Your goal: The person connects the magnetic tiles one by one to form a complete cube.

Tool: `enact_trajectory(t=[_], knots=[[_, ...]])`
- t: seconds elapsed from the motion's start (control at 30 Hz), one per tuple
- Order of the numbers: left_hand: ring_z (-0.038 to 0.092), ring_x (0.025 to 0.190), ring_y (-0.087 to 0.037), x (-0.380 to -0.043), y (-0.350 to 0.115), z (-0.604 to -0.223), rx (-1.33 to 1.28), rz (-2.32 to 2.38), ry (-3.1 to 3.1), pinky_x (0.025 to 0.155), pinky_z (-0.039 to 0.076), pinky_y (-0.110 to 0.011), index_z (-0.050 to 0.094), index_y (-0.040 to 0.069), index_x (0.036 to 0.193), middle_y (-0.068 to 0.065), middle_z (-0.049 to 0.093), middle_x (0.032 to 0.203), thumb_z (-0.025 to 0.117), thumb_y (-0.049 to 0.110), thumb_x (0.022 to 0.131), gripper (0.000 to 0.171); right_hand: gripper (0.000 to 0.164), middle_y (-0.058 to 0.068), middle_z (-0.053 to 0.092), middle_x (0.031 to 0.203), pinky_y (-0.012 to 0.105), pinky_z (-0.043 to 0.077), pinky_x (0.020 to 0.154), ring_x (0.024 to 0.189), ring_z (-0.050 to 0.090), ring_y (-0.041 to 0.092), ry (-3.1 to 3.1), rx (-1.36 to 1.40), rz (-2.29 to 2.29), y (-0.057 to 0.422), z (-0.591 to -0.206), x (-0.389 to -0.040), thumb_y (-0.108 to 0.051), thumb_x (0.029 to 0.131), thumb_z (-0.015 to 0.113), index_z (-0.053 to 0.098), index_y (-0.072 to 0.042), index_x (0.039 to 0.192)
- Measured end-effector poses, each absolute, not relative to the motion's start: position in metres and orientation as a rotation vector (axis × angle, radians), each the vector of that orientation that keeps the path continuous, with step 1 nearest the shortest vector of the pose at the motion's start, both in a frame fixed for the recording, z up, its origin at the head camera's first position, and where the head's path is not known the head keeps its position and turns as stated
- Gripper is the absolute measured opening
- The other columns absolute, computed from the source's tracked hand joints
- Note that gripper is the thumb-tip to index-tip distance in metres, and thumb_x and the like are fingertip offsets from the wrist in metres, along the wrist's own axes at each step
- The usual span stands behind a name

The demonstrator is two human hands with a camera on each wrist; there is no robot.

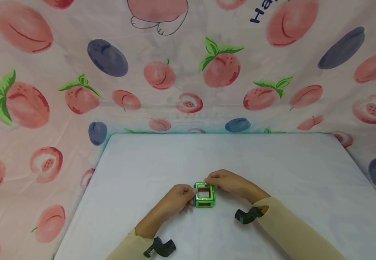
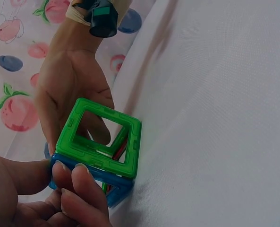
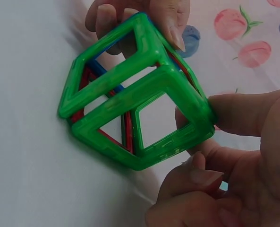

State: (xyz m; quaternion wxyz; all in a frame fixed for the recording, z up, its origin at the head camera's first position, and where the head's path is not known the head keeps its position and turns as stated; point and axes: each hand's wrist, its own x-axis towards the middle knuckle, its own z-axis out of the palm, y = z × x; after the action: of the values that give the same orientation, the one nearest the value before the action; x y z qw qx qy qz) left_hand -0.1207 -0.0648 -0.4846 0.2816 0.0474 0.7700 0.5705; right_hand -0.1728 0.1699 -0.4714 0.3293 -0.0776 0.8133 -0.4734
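Note:
A small cube-like frame of magnetic tiles (image 1: 204, 200) sits near the middle of the table. Its open squares are mostly green (image 3: 154, 82), with a blue tile (image 2: 109, 178) on the left-hand side and red edges (image 3: 129, 130) showing through. My left hand (image 1: 176, 198) pinches the blue side between thumb and fingers. From the right, my right hand (image 1: 230, 183) grips a far green corner, thumb and fingertips on either side of the frame. A narrow gap runs between two green squares in the right wrist view.
White cloth covers the table (image 1: 148, 159). Behind and beside it hangs a peach-printed curtain (image 1: 188, 72). Black wrist cameras stick out from the left sleeve (image 1: 160, 248) and the right sleeve (image 1: 247, 216).

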Motion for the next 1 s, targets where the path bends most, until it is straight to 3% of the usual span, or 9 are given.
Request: enact_trajectory(t=[0.37,0.5,0.7,1.0], knots=[[0.054,0.065,-0.016,-0.121,-0.066,-0.484,0.129,1.544,2.036,0.057,0.043,-0.029,0.065,0.003,0.098,-0.002,0.059,0.077,0.056,0.035,0.106,0.034,0.03,0.001,0.046,0.078,0.031,0.028,0.063,0.071,0.039,0.019,2.033,-0.2,-1.274,0.169,-0.474,-0.179,-0.033,0.104,0.057,0.073,-0.009,0.096],[0.054,0.066,-0.015,-0.122,-0.067,-0.484,0.126,1.531,2.036,0.057,0.043,-0.028,0.066,0.004,0.098,-0.002,0.06,0.077,0.056,0.036,0.106,0.034,0.028,0.001,0.05,0.081,0.032,0.032,0.067,0.075,0.041,0.019,2.063,-0.185,-1.254,0.167,-0.474,-0.177,-0.032,0.105,0.057,0.072,-0.009,0.099],[0.053,0.064,-0.015,-0.123,-0.067,-0.484,0.154,1.518,2.035,0.057,0.043,-0.028,0.066,0.004,0.098,-0.002,0.06,0.076,0.056,0.036,0.106,0.035,0.031,0.004,0.059,0.089,0.033,0.041,0.07,0.083,0.053,0.02,2.328,-0.073,-1.122,0.166,-0.467,-0.164,-0.045,0.101,0.061,0.065,-0.015,0.104],[0.057,0.072,-0.013,-0.126,-0.069,-0.486,0.141,1.556,1.943,0.068,0.054,-0.027,0.066,0.001,0.102,-0.002,0.059,0.08,0.055,0.034,0.106,0.035,0.039,0.006,0.066,0.089,0.031,0.042,0.064,0.069,0.052,0.017,2.269,-0.209,-1.274,0.179,-0.467,-0.142,-0.032,0.101,0.065,0.06,-0.012,0.134]])
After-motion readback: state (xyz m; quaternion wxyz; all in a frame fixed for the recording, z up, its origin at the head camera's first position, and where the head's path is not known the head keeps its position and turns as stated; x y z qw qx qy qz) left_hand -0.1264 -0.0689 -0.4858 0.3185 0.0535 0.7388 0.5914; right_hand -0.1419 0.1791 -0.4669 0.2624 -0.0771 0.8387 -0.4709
